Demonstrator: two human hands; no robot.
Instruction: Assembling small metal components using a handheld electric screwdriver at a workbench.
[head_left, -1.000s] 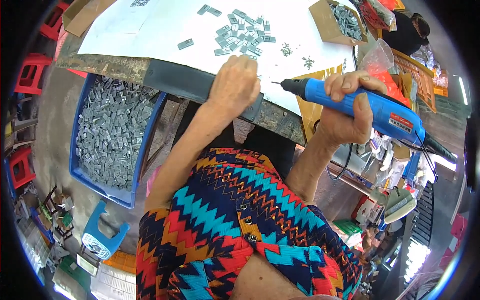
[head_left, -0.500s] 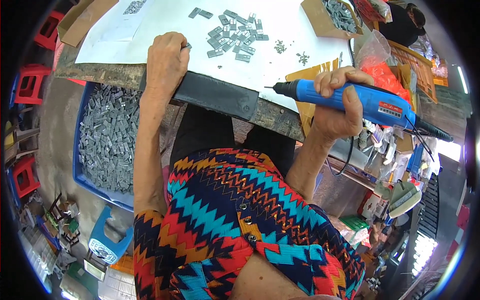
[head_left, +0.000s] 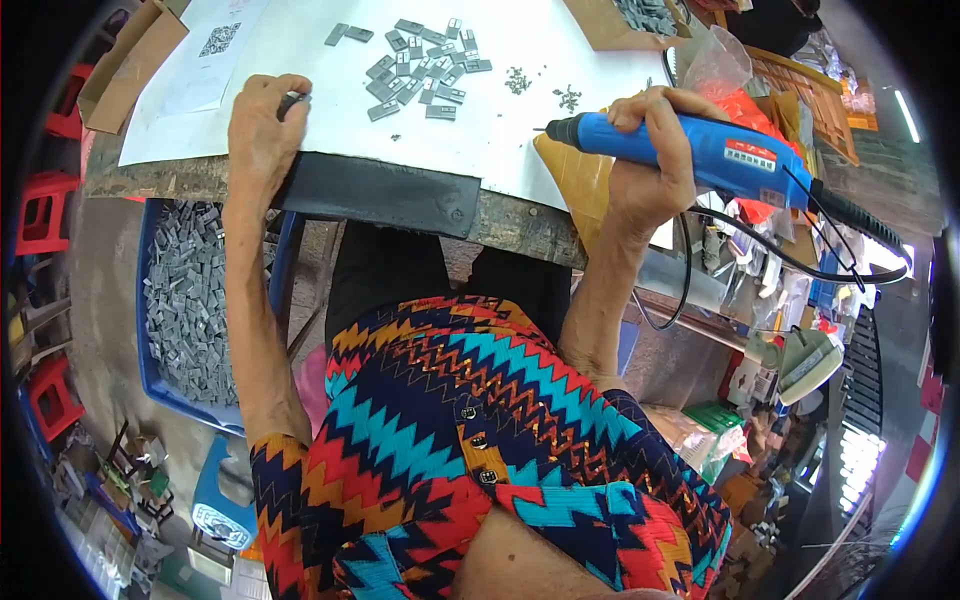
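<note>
Left hand (head_left: pixel 262 130): at the left part of a white paper sheet (head_left: pixel 465 135), thumb and fingers pinched narrow on a small dark-grey piece (head_left: pixel 290 102), partly hidden.
Right hand (head_left: pixel 668 150): wrapped firmly around a blue cylindrical electric hand tool (head_left: pixel 712 142) with a black nose.
Tool tip: thin, pointing left, well apart from the held piece.
Loose pieces: small grey rectangular pieces (head_left: pixel 425 68) clustered on the sheet.
Crumbs: two little heaps of dark bits (head_left: pixel 517 80), right of the cluster.
Tub: blue plastic tub (head_left: pixel 150 372), filled with grey pieces.
</note>
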